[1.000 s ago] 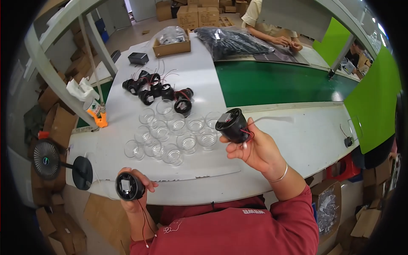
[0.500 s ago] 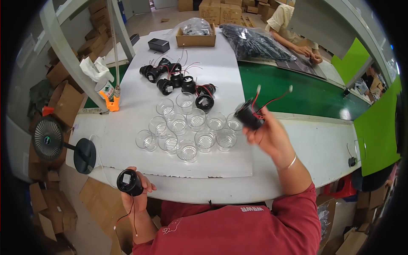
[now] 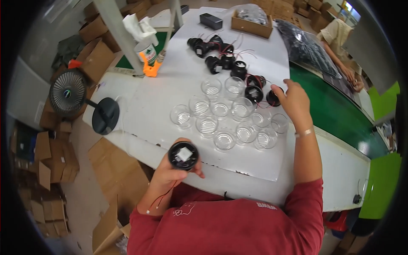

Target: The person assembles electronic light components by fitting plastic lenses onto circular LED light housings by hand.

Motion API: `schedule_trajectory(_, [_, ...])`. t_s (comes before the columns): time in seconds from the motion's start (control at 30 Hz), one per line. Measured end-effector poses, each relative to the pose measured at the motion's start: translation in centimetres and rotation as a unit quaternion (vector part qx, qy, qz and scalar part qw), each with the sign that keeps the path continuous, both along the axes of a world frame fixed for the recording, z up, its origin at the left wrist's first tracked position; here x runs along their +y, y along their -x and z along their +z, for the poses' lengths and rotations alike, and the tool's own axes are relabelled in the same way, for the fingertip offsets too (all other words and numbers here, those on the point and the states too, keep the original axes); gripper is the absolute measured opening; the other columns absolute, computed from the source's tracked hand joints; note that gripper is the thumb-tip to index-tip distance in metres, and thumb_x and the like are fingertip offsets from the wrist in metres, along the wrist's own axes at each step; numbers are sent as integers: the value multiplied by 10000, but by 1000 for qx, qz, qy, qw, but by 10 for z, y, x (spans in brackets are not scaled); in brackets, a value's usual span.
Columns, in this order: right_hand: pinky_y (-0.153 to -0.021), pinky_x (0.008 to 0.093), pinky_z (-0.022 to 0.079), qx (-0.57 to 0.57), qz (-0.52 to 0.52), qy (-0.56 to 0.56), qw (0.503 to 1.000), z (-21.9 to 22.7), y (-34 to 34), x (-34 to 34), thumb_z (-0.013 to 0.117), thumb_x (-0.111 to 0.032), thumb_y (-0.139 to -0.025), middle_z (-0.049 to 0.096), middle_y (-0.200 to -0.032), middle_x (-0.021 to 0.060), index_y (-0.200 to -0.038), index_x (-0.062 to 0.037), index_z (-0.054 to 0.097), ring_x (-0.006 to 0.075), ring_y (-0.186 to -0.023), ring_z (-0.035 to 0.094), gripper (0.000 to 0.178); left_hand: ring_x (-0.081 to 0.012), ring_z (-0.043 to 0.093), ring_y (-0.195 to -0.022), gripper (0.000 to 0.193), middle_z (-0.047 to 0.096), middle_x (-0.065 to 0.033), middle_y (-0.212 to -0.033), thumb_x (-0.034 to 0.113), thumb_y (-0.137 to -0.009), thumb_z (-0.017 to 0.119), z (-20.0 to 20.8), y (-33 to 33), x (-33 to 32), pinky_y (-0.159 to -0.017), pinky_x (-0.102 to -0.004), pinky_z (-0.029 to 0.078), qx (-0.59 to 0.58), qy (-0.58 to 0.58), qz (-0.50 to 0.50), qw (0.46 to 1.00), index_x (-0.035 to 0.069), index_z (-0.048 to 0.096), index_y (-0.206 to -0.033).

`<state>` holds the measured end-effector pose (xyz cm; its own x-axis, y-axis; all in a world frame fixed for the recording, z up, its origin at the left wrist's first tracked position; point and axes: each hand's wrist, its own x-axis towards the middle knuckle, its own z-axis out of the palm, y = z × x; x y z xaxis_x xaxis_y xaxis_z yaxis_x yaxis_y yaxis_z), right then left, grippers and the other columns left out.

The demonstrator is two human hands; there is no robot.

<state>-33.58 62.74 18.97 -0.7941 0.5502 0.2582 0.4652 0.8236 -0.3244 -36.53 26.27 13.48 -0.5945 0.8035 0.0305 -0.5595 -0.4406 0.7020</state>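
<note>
My left hand (image 3: 166, 173), near the table's front edge, is closed around a black round housing (image 3: 177, 163) with a white square patch on its face. Red and black wires hang from it beside my wrist. Farther off to the right, my right hand (image 3: 296, 102) has thumb and fingers apart beside another black housing (image 3: 273, 98), which stands on the white sheet. Whether a fingertip still touches it I cannot tell. Several clear round cups (image 3: 221, 108) stand grouped between my hands. Behind them lie several more black housings (image 3: 227, 63) with thin wires.
A black fan (image 3: 68, 92) and an orange clip (image 3: 150, 67) are on the left. At the back are a dark box (image 3: 211, 21), a cardboard tray (image 3: 251, 28) of bagged parts and a large plastic bag (image 3: 306, 46). Beyond a green strip (image 3: 335, 97), another person's hands (image 3: 352, 78) work.
My right hand has set its black housing down beside the others and opened. My left hand has risen with its housing. The whole view has turned, shifting the table to the right.
</note>
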Motion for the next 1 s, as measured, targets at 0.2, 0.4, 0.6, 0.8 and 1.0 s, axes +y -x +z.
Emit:
schedule_trajectory(0.2, [-897, 414, 488, 44, 576, 212, 788, 41, -47, -126, 861, -374, -643, 527, -1273, 195, -1307, -64, 525, 368, -1122, 567, 806, -217, 540, -1103, 766, 503, -104, -1213, 37, -699, 788, 3, -8, 27, -824, -398, 545, 95, 18, -157, 983, 24, 379, -1346])
schedule_trajectory(0.4, [-676, 355, 500, -8, 574, 142, 807, 28, -67, -145, 768, -208, -699, 554, -949, 110, -1059, -67, 580, 282, -842, 588, 430, -160, 633, -712, 609, 582, -119, -1048, 81, -917, 600, 18, -22, 19, -627, -266, 529, 83, 160, -288, 940, 13, 253, -1413])
schedule_trajectory(0.6, [-609, 375, 477, -215, 596, 236, 737, 22, -71, -140, 725, -319, -768, 563, -826, 107, -871, -29, 575, 299, -719, 583, 343, -210, 643, -684, 261, 660, -67, -845, 92, -1000, 442, 31, -5, -18, -617, -312, 487, 434, 61, -295, 849, 16, 530, -1233])
schedule_trajectory(0.8, [-657, 282, 470, -122, 563, 588, 568, -16, -74, -169, 656, -195, -920, 636, -779, 39, -1015, -37, 530, 136, -746, 611, 224, -283, 637, -675, 126, 642, -103, -793, 143, -993, 496, 66, -1, -22, -595, -332, 475, 430, 169, -209, 862, 60, 517, -1085])
schedule_trajectory(1.0, [-611, 350, 439, 140, 474, 313, 811, 10, -83, -156, 710, -29, -796, 567, -661, 76, -914, -51, 676, 235, -583, 546, 125, -158, 566, -856, 342, 571, -66, -920, 62, -820, 721, 30, 11, -7, -749, -296, 452, 389, 98, 171, 900, 22, 498, -1075])
